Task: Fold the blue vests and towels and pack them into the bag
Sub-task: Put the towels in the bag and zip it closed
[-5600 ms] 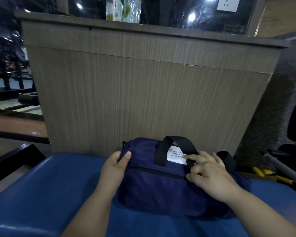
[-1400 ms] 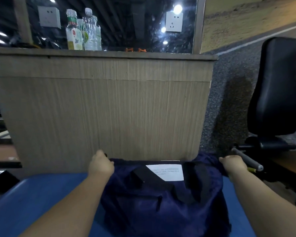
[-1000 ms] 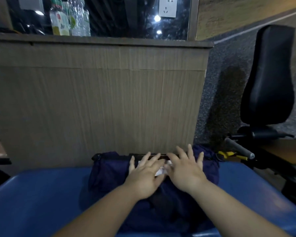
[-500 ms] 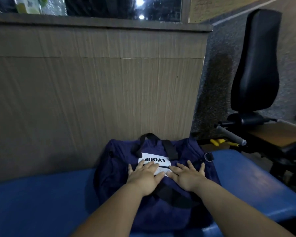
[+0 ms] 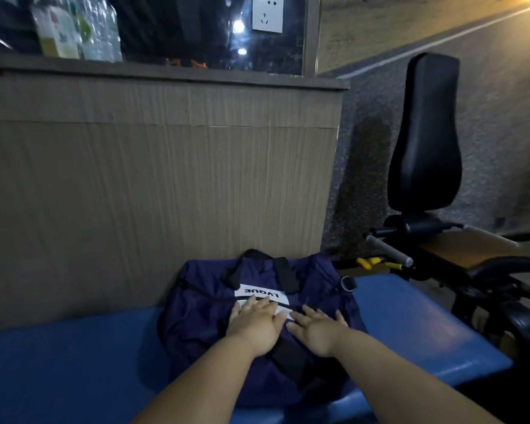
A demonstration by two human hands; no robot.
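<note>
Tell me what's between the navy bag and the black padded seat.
Head view: a yellow-handled tool and a grey metal bar sit between bag and seat.

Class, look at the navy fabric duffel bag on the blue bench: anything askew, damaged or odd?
Only the white label on the navy fabric duffel bag: its lettering reads upside down from here. Left hand and right hand rest flat on top.
</note>
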